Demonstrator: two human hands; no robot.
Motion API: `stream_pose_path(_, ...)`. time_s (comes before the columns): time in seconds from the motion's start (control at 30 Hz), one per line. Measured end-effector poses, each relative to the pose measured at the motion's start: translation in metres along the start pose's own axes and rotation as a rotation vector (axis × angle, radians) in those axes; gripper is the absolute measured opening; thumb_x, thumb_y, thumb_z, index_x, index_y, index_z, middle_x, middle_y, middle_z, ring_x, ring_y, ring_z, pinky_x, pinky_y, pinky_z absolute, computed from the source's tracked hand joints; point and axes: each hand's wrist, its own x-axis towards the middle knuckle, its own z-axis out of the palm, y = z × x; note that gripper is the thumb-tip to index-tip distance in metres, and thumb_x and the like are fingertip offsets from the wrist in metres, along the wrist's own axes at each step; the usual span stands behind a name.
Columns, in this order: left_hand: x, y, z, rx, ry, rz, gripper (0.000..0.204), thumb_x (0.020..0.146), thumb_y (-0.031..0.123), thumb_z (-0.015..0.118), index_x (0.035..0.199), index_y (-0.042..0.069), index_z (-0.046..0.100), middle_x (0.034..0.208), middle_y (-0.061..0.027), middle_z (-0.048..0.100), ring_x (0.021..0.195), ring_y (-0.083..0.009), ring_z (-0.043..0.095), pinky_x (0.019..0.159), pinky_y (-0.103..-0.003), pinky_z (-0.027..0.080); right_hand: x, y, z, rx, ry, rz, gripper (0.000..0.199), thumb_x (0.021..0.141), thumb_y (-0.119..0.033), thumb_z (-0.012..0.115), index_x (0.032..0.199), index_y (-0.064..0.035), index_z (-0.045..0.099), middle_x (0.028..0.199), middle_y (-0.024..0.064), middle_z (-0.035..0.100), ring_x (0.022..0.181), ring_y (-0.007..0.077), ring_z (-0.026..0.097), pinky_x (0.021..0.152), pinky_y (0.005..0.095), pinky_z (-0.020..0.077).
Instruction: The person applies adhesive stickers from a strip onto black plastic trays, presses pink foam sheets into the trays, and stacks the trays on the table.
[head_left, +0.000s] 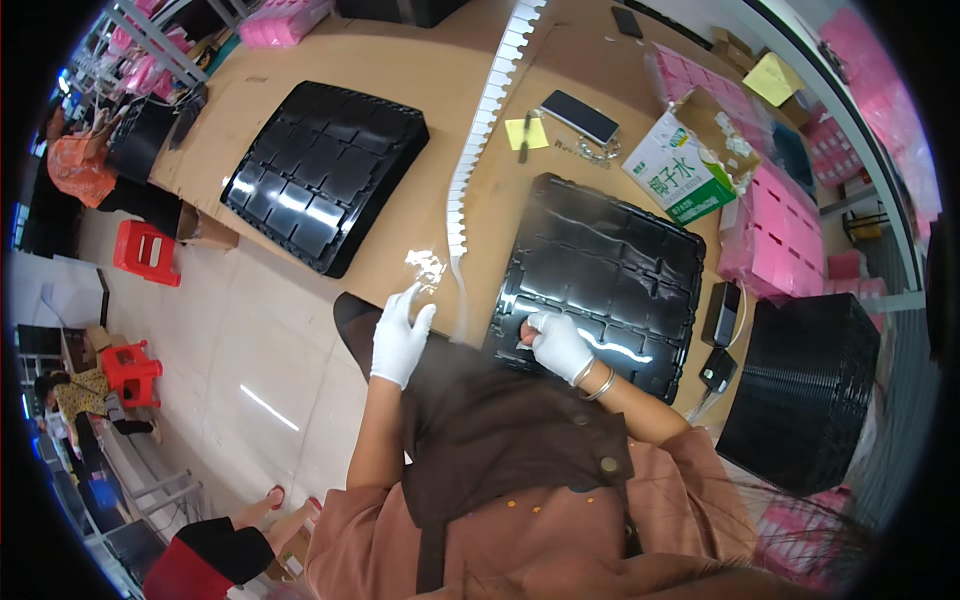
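My left hand point(400, 342), in a white glove, is at the table's near edge. Its fingers reach forward with the thumb apart, the fingertips next to a small heap of white pieces point(427, 268). I see nothing in its grasp. My right hand point(560, 346), also gloved but with bare fingertips showing, is closed in a pinch over the near left part of a black moulded plastic tray point(610, 250). What it pinches, if anything, is too small to make out. Between my hands, a long white toothed strip point(478, 150) runs away across the table, its thin tail hanging toward me.
Another black tray point(325, 170) lies at the left. Beyond the right tray are a phone point(580, 116), a yellow note point(537, 134) and a carton point(680, 165). Stacked black trays point(805, 390) and pink packs point(775, 235) stand at right. Red stools point(147, 253) and other people are at left.
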Motion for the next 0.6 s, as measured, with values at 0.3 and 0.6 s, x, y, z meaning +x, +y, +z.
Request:
stream_pose_path(0.3,0.002,0.018,0.003,-0.067,0.021,0.218,0.028,0.088,0.014,0.061,0.110,-0.003,0.062,0.104,-0.0183,0.063,0.096,-0.0315,0.062,0.085,-0.035,0.048,0.076,-0.004,-0.262,-0.149,1.364,-0.211,0.008,0.080,0.002,0.054,0.085,0.0003,0.061,0.074,0.0116,0.062,0.068,0.0195,0.060,0.065,0.0311,0.0485)
stream_pose_path(0.6,0.003,0.033,0.006,-0.027,-0.014,0.264,0.027,0.088,0.011,0.060,0.110,-0.003,0.062,0.100,-0.0151,0.062,0.089,-0.0260,0.062,0.078,-0.032,0.049,0.049,0.047,-0.334,-0.717,1.069,-0.027,0.017,0.077,-0.019,0.065,0.085,-0.0043,0.068,0.097,0.0148,0.066,0.092,0.0347,0.061,0.083,0.0406,0.0495)
